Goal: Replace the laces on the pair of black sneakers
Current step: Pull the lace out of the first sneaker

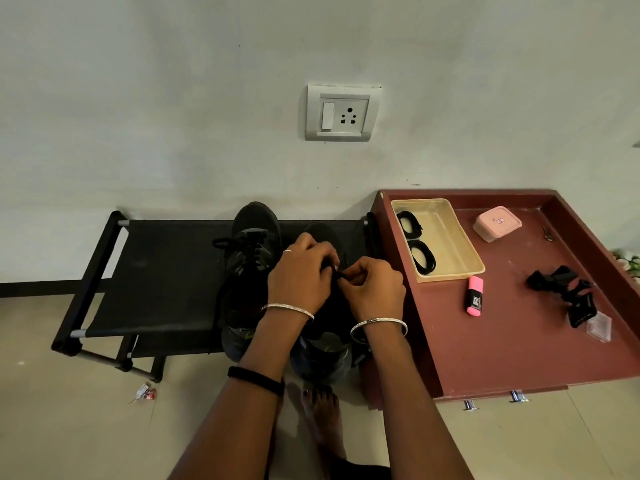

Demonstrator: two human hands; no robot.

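pinching the lace (341, 276) of the right-side sneaker (320, 233) on the black rack (156, 271) with left hand (303, 277) and right hand (374, 291), seemingly mid-unlacing, next likely needing a steady pull through the eyelets.

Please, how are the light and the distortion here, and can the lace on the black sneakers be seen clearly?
Head view: dim, even light, no glare; the wide lens bends the maroon table edges; the right sneaker and the lace pinched by left hand and right hand merge into black; the left sneaker shows its laces faintly.
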